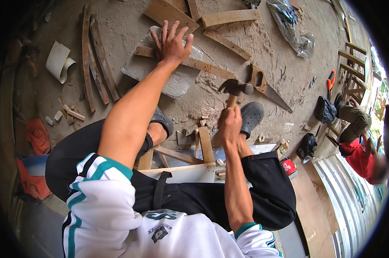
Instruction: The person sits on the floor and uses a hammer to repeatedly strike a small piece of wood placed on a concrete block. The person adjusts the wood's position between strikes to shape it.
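Observation:
My left hand (174, 46) lies with its fingers spread over a narrow wooden strip (208, 68), which rests across a rough grey stone slab (177, 84) on the ground. In my right hand (231, 124) is a claw hammer (236, 88), gripped by its wooden handle. Its dark head is raised beyond my fist, near the strip's right end, and I cannot tell how high above the ground it is. A handsaw (263, 85) with a wooden handle lies to the right of the strip's end.
Loose boards (231, 17) lie beyond the slab, and long wooden strips (100, 58) lie at the left. Wood offcuts (206, 144) are between my feet. A plastic bag (291, 30) is at the far right. Another person (360, 146) sits at the right edge beside corrugated metal sheeting (349, 193).

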